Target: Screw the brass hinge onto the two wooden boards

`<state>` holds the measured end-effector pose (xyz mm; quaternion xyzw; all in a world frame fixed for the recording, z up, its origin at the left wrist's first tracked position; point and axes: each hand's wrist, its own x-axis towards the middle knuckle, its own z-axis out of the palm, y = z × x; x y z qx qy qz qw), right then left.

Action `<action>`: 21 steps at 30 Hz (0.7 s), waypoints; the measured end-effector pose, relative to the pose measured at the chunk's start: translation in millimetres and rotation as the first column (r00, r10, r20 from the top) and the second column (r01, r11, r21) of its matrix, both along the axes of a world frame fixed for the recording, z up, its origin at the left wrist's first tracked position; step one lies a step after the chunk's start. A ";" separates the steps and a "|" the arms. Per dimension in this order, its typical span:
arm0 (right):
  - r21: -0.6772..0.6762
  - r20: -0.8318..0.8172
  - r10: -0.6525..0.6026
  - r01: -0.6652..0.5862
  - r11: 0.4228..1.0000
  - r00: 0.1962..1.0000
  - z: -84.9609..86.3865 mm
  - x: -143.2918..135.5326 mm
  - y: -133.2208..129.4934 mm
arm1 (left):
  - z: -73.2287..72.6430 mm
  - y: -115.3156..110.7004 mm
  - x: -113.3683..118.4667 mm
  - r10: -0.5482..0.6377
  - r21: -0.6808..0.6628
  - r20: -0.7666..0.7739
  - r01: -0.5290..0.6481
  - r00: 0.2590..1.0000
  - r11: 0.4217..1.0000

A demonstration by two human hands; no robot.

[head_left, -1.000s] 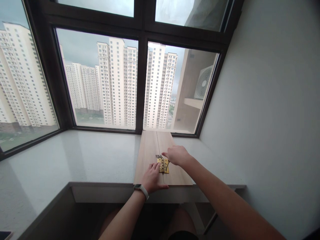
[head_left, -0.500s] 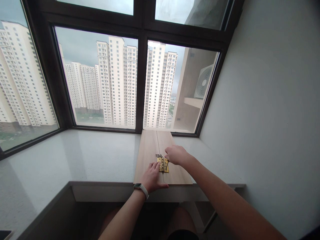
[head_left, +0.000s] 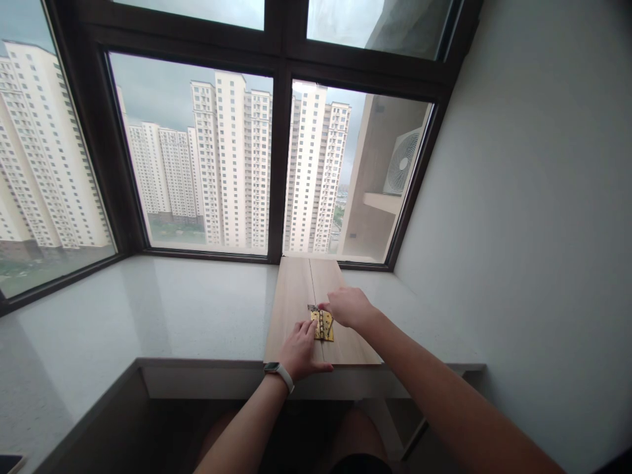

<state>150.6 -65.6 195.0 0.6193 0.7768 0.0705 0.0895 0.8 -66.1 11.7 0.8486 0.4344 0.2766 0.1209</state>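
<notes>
Two pale wooden boards lie side by side on the white sill, a thin seam between them. A gold hinge lies across the seam near their front. Several small dark screws sit just behind it. My left hand rests on the left board with fingers apart, fingertips on the hinge's left leaf and thumb along the front edge. Over the right board, my right hand is curled, its fingertips by the screws at the hinge's back; whatever they pinch is too small to make out.
The white stone sill runs under the boards to the dark window frame. A grey-white wall rises at the right. Below the sill's front edge are a dark recess and my knees. A dark object shows at the bottom left corner.
My right hand's fingertips have shifted slightly left, from the hinge's right leaf toward the screws behind it. My left hand, the boards and the hinge look unmoved.
</notes>
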 end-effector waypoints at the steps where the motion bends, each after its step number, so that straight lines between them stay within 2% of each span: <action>1: 0.003 0.013 0.009 -0.009 1.000 1.000 -0.5 0.0 1.0 | -0.6 0.4 0.1 0.000 0.004 0.001 0.000 1.000 1.000; 11: -0.024 0.019 -0.025 0.025 0.999 1.000 -0.7 -1.6 3.8 | -3.5 2.4 0.6 -0.006 0.006 -0.009 0.006 1.000 1.000; 21: -0.062 0.015 0.030 -0.029 0.998 0.999 10.3 -2.3 -5.1 | -4.0 1.7 0.4 -0.002 0.030 -0.005 0.002 1.000 1.000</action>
